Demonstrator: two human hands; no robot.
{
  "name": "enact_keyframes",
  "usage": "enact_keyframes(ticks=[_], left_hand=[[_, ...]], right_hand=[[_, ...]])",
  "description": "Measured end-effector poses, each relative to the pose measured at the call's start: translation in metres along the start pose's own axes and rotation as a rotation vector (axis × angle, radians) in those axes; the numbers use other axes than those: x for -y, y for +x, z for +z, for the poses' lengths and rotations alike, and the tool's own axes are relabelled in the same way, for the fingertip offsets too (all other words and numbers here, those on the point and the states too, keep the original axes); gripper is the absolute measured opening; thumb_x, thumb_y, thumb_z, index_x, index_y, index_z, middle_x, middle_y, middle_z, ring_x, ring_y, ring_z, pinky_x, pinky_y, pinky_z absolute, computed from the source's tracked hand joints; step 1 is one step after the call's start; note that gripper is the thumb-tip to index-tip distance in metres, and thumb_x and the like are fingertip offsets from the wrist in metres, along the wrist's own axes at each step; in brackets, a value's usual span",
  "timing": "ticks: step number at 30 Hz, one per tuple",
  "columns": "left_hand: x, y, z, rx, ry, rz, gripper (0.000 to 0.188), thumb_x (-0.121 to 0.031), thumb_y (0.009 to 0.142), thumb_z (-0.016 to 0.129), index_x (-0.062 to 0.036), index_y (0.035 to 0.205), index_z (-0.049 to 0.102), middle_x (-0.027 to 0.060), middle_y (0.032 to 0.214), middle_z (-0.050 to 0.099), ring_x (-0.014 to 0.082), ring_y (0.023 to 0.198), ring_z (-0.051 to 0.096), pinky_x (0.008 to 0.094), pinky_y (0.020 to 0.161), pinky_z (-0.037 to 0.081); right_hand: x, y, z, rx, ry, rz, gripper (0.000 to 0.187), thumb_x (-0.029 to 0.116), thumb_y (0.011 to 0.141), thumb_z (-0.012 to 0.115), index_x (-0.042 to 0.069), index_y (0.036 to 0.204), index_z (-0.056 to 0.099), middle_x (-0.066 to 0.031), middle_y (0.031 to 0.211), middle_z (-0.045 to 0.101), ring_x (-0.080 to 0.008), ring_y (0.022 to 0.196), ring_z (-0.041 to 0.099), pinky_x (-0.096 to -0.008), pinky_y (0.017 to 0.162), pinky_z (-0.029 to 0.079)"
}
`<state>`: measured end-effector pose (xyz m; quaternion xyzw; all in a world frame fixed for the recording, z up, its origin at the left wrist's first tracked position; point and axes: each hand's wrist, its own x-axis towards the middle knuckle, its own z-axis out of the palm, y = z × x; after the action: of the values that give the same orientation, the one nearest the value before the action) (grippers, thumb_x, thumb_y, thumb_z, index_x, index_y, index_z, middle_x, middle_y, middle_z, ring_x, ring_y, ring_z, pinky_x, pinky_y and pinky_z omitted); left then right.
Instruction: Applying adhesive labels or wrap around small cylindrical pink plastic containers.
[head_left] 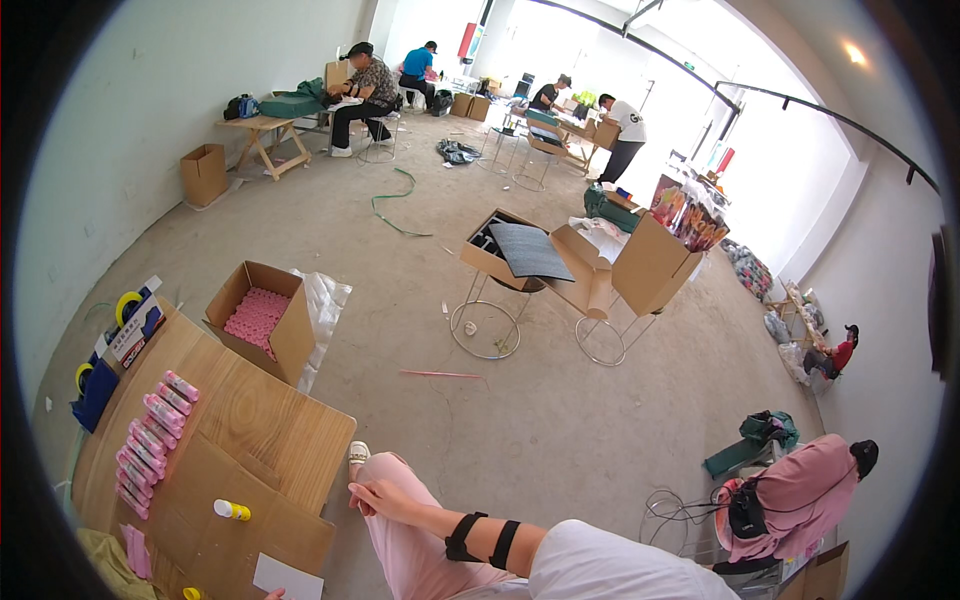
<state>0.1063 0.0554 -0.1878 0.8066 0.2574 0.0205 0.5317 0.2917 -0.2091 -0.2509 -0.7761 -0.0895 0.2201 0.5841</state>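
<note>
My right hand (380,498) rests on my knee, beside the table edge, holding nothing, with its fingers loosely bent and partly stretched. Of my left hand (275,594) only fingertips show at the lower edge, touching or close to a white card (287,577). The card lies on a flat cardboard sheet (215,480) on the wooden table (260,400). A small yellow tube with a white cap (232,510) lies on that cardboard. Along the table's left side several pink tubes (148,440) lie in a slanting row, with pink paper strips (136,550) below them.
Blue tape dispensers (97,392) stand at the table's left edge. A carton (295,335) full of pink pieces is beyond the table. Open cartons (640,265) sit on round stools ahead. A pink garment (800,500) and cables are at right. Several people work farther off.
</note>
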Motion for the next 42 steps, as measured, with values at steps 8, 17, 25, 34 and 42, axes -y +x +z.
enact_keyframes(ticks=[8, 17, 25, 34, 42], left_hand=[[0.008, 0.001, 0.001, 0.005, 0.0, 0.03, 0.027, -0.005, 0.088, 0.051, 0.0037, 0.114, 0.051, 0.0139, 0.109, 0.056, 0.0232, 0.096, 0.055, 0.0324, 0.082, 0.045], [0.012, 0.0, 0.002, -0.041, -0.024, 0.114, 0.025, -0.005, 0.087, 0.052, 0.0034, 0.11, 0.052, 0.0129, 0.103, 0.058, 0.023, 0.089, 0.057, 0.0313, 0.075, 0.048], [0.006, 0.005, -0.001, -0.18, 0.011, 0.168, 0.022, -0.01, 0.082, 0.06, -0.0071, 0.103, 0.057, 0.0057, 0.072, 0.055, 0.0135, 0.06, 0.053, 0.0278, 0.055, 0.044], [0.033, -0.02, -0.039, -0.248, -0.188, -0.071, 0.019, -0.012, 0.087, 0.057, -0.0046, 0.104, 0.053, 0.0036, 0.059, 0.057, 0.0102, 0.051, 0.053, 0.0245, 0.049, 0.04], [0.07, -0.022, -0.056, -0.309, -0.268, -0.143, 0.019, -0.012, 0.088, 0.056, -0.0044, 0.105, 0.052, 0.0019, 0.057, 0.054, 0.0071, 0.05, 0.05, 0.0222, 0.048, 0.037]], right_hand=[[-0.001, -0.002, -0.001, -0.009, -0.001, 0.0, 0.056, 0.043, 0.098, 0.031, 0.0, 0.08, 0.064, -0.0051, 0.06, 0.057, -0.014, 0.057, 0.054, -0.0273, 0.06, 0.045], [-0.001, -0.003, 0.002, -0.071, -0.074, -0.003, 0.049, 0.038, 0.097, 0.036, 0.002, 0.08, 0.065, -0.0048, 0.062, 0.058, -0.0132, 0.059, 0.054, -0.0254, 0.061, 0.044], [0.003, 0.023, -0.017, -0.096, 0.094, 0.126, 0.046, 0.033, 0.095, 0.037, 0.002, 0.08, 0.068, -0.004, 0.061, 0.06, -0.0109, 0.054, 0.054, -0.0255, 0.051, 0.043], [0.112, 0.144, 0.051, 0.13, -0.04, -0.185, 0.034, 0.032, 0.09, 0.055, -0.001, 0.084, 0.063, -0.0033, 0.065, 0.059, -0.0093, 0.058, 0.053, -0.0235, 0.054, 0.042], [0.141, 0.234, 0.112, 0.189, -0.256, -0.253, 0.028, 0.025, 0.086, 0.061, -0.002, 0.09, 0.063, -0.005, 0.071, 0.063, -0.0108, 0.064, 0.057, -0.0258, 0.059, 0.045]])
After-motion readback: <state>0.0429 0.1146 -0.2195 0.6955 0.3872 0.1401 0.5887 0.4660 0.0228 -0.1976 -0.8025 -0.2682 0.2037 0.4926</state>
